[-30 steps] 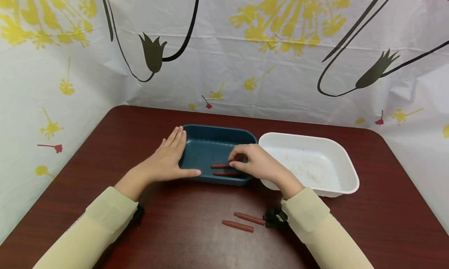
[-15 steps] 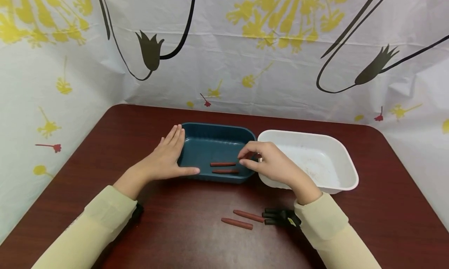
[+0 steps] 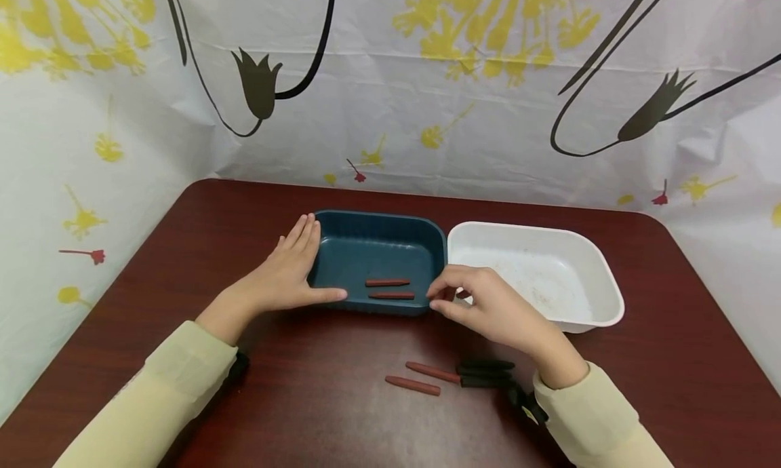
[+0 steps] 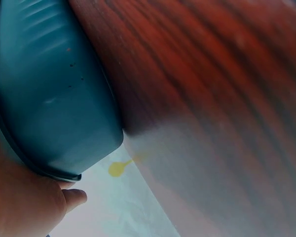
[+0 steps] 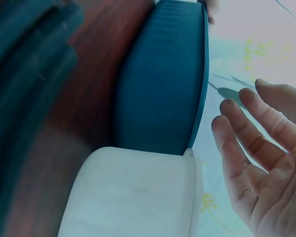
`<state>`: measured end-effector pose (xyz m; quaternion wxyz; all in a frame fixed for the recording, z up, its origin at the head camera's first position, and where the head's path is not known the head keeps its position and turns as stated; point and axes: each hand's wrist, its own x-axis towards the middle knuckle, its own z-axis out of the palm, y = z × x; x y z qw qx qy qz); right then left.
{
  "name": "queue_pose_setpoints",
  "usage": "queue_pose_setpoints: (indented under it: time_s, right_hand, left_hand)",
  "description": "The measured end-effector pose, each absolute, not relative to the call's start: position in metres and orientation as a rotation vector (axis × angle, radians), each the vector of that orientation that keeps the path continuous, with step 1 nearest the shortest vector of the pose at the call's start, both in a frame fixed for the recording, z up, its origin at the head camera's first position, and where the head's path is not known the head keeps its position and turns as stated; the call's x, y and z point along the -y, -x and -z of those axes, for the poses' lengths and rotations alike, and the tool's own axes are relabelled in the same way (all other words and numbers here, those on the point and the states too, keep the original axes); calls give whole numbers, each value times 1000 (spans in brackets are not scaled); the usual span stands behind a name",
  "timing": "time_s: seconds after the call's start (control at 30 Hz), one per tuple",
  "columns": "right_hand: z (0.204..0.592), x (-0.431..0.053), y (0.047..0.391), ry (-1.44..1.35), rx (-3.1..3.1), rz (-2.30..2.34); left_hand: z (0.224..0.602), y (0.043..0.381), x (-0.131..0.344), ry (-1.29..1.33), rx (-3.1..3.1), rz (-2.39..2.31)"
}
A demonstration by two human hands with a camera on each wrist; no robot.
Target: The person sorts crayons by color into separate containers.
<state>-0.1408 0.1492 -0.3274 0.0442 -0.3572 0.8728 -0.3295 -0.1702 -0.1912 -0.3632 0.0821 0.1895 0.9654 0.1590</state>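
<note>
My left hand (image 3: pixel 283 271) rests at the left end of a dark teal plastic tray (image 3: pixel 378 218), fingers straight along its rim and thumb over the near edge. Inside the tray lie two reddish-brown crayons, an upper crayon (image 3: pixel 387 283) and a lower crayon (image 3: pixel 392 296), side by side. My right hand (image 3: pixel 482 302) hovers by the tray's right end, fingers loosely bent. Seen in the right wrist view, the right hand (image 5: pixel 269 153) holds nothing. On the table below it lie two more brown crayons, a left one (image 3: pixel 412 385) and a right one (image 3: pixel 432 372).
A white plastic tray (image 3: pixel 601 271) with specks on its bottom stands against the teal tray's right side. Dark crayon-like sticks (image 3: pixel 485 382) lie beside the brown ones on the dark red wooden table (image 3: pixel 293 400). A patterned white sheet (image 3: pixel 366 115) hangs behind.
My right hand has left the crayons in the teal tray and moved right and toward me, past the tray's right rim. Dark sticks on the table have come into view. My left hand stays put.
</note>
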Motion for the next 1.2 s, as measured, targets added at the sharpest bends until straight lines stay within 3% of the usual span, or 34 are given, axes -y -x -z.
queue_pose_setpoints:
  time_s: [0.63, 1.2]
  right_hand:
    - [354, -148, 113, 1122, -2555, 808]
    - [365, -140, 114, 1108, -2453, 625]
  left_hand:
    - [363, 171, 190, -564, -2892, -459]
    - [364, 170, 188, -562, -2886, -459]
